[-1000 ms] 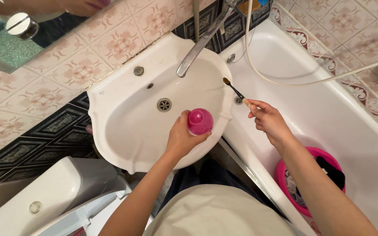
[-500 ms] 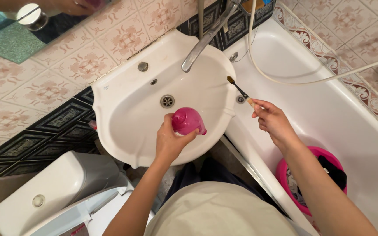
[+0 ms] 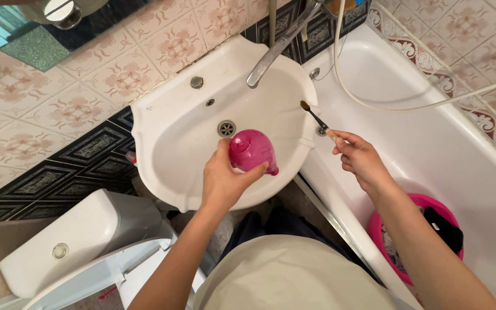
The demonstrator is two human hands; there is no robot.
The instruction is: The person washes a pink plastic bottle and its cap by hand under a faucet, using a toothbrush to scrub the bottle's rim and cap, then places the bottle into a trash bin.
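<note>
Forward over the white ceramic basin (image 3: 167, 149) both forearms reach, the left hand (image 3: 223, 181) wrapped around a tilted, glossy pink plastic bottle (image 3: 251, 150) just below the drain, while the right hand (image 3: 358, 156) pinches a slim dark-bristled brush (image 3: 316, 119) by its pale handle beside the rim.

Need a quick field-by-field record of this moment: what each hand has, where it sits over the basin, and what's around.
left hand: grips a pink rounded container, tilted, over the white sink
right hand: holds a thin brush by its handle, bristles pointing up-left above the sink's right edge
tap: metal spout over the basin; no water visible
drain: open, just beyond the container
bathtub: right of sink, with a white hose lying across it
pink basin: in the tub, near the right forearm
toilet cistern: lower left
</note>
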